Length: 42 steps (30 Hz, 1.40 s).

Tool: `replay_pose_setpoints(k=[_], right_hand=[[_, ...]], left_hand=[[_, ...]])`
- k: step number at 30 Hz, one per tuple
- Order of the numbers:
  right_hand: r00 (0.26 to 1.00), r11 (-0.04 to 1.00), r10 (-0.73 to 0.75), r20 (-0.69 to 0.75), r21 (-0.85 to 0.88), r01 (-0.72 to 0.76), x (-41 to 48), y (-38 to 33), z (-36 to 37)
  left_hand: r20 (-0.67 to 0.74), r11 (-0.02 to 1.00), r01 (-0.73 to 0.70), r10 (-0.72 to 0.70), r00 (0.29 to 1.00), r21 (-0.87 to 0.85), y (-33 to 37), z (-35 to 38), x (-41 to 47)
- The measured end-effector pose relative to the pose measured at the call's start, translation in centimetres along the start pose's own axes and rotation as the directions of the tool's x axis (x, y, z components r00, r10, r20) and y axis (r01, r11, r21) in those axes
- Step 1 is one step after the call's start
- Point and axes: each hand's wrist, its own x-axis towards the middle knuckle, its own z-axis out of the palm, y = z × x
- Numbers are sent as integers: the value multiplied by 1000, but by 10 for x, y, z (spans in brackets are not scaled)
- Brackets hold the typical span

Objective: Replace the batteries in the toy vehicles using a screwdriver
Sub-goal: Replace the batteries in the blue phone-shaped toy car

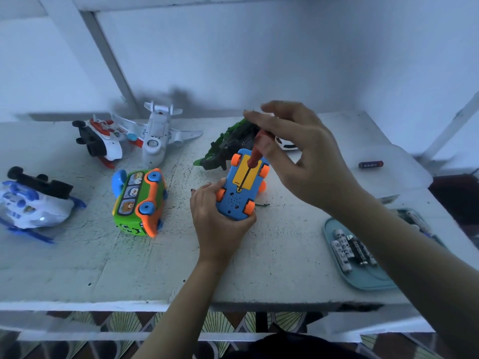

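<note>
Screwdriver [253, 161] pinched in the right hand [305, 161] met the screw [239, 189] of the yellow battery cover [238, 174] on the upturned blue car [233, 203], gripped by the left hand [215, 224] over the middle of the counter [129, 268]; steady downward turning seemed next.

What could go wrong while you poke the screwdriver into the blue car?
The screwdriver, pinched by the right hand, could slip off the yellow cover and jab the left hand gripping the blue car. A loosened screw might drop and hide on the speckled table. The loose battery lying outside the tray could roll away.
</note>
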Motion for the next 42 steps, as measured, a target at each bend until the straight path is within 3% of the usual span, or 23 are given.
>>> replay_pose_setpoints(k=[6,11,18,30,33,42], right_hand=[[982,999,-37,-185,-30,32,-1,-11,5],[993,1000,-25,-115,-3,24,0,-10,3],[995,998,-3,102,61,-3,9,-8,-7],[991,1000,-3,-133,3,4,4,-10,-1],[991,999,53,-124,18,-52,1,-8,-2],[998,999,46,-52,29,-44,-2,0,-3]], left_hand=[[23,998,-56,56,998,6,2,2,-3],[41,1000,-16,16,999,-17,3,0,-3],[46,999,-26,28,999,-37,6,1,-3],[46,998,-35,37,998,-45,6,0,-3],[44,998,-21,23,999,-52,6,0,-3],[50,997,1,3,999,-80,4,0,-2]])
